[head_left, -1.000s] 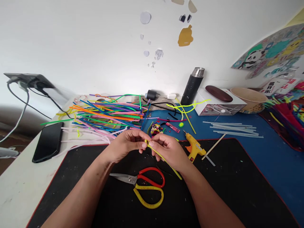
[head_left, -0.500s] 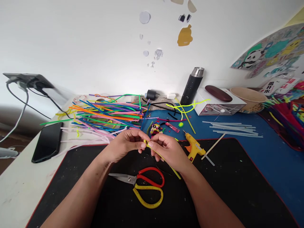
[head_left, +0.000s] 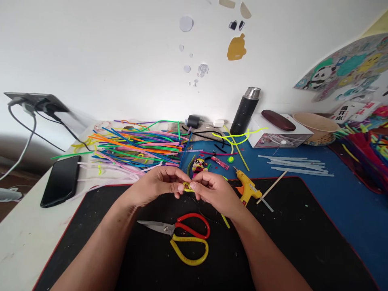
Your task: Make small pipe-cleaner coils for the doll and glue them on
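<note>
Finding on change: compared with a second ago, the yellow stem (head_left: 188,190) in your hands shows a wider, rounder loop, lying more level between your fingertips. The long run that crossed in front of your right hand (head_left: 216,188) is no longer visible there. Only a yellow tail (head_left: 225,221) shows below the wrist (presumably the same stem, though your hand hides any join). I judge this to be a shaping stage, with the curve more developed than it was but not shown to be fastened.

Condition of the stem: bright yellow, slim and apparently fuzzy, bent into a small oval with a dark gap in the middle. Whether its ends cross or are twisted together is too small to tell. It is held up over the rear part of the black mat (head_left: 151,262), behind the scissors (head_left: 169,230) and in front of the small figure (head_left: 199,163).

Condition of grip: your left hand (head_left: 159,182) pinches the loop's left side between thumb and fingers; your right hand pinches the opposite side likewise. Both thumbs are uppermost, their tips close but apart. The scissors lie untouched on the mat, and the yellow gun (head_left: 249,189) rests to the right of your right hand.
</note>
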`<move>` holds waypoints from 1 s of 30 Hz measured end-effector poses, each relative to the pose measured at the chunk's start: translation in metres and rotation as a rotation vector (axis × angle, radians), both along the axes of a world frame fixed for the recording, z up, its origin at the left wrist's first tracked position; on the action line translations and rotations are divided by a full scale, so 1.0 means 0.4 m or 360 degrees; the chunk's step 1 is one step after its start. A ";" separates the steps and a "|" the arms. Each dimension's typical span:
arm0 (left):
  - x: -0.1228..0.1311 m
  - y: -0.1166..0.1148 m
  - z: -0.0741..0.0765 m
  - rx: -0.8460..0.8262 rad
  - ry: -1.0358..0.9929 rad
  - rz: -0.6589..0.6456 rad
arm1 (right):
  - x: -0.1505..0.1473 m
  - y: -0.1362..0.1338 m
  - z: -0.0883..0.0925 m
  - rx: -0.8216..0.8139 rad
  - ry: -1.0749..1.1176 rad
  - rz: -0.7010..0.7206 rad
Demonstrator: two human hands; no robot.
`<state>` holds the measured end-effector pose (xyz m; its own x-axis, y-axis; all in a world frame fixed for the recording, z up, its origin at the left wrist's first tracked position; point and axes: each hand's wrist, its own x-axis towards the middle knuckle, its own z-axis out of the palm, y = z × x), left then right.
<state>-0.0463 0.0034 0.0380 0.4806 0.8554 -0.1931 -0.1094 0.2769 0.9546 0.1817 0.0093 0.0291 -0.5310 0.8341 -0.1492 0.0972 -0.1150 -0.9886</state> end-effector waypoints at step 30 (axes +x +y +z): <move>-0.048 0.056 -0.027 0.0026 -0.0403 0.1274 | 0.017 -0.143 0.116 0.0614 -0.0256 -0.0285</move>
